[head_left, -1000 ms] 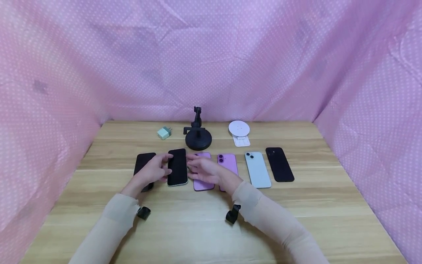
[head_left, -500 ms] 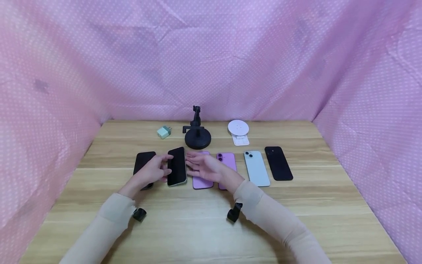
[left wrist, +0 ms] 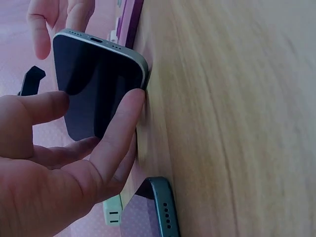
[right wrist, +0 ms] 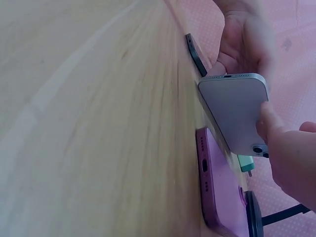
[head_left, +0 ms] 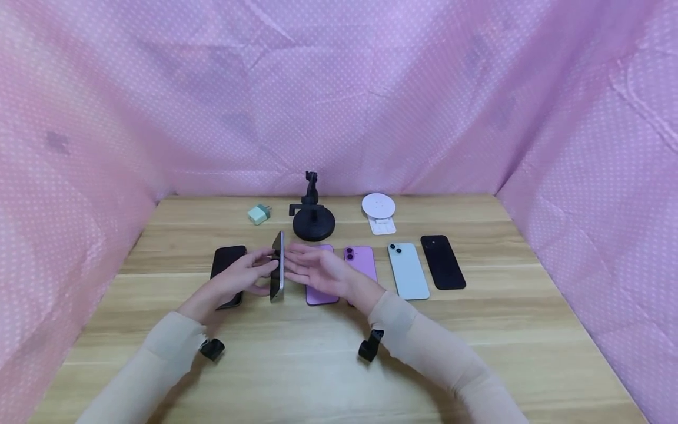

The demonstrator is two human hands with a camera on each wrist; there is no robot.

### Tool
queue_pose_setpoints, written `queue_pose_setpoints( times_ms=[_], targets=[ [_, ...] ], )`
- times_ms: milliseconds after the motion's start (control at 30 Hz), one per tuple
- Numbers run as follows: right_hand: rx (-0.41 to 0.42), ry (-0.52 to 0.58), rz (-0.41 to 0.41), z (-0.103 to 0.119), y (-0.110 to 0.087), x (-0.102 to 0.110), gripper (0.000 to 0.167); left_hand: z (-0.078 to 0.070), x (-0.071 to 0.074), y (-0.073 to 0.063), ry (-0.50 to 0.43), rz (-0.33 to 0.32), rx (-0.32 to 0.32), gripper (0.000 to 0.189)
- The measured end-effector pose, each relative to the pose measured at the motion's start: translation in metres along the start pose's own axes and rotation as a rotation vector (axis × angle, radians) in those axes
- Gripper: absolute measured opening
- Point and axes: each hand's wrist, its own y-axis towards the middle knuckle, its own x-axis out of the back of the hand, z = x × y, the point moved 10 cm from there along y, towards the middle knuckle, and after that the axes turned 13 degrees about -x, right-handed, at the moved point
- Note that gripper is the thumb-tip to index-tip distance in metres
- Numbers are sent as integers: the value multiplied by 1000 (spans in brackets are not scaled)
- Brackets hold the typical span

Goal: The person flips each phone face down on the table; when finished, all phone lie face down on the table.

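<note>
In the head view a black-screened phone with a silver back (head_left: 277,268) stands on its long edge between both hands, apparently on the table. Its dark screen faces the left hand (head_left: 246,275), whose thumb and fingers touch the screen and its edge. The right hand (head_left: 318,272) has its fingers extended at the silver back. In the right wrist view a fingertip touches that back (right wrist: 234,111) near the edge. A dark phone (head_left: 228,259) lies under the left hand, and a purple phone (head_left: 322,296) lies partly hidden under the right.
Another purple phone (head_left: 361,259), a pale blue phone (head_left: 409,271) and a black phone (head_left: 444,262) lie to the right. Behind stand a black round-based holder (head_left: 313,224), a white disc stand (head_left: 378,206) and a green-white plug adapter (head_left: 259,214). Pink fabric (head_left: 339,106) borders the wooden table (head_left: 296,365).
The phone between the hands has turned up from lying flat, its right side raised until it stands on edge. The right hand has moved left and its palm has turned upward.
</note>
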Motion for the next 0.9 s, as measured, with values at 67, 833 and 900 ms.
queue_pose_setpoints(
  times_ms=[67,833,900],
  targets=[
    [-13,-24,18,-2,2,-5,56,0,2,-2,-5,-8,4,66],
    [-84,-181,-42,-19,18,2,51,-2,5,-8,-153,7,-9,62],
    [-84,-188,-59,-19,18,6,51,-1,5,-8,-151,7,-12,62]
  ],
)
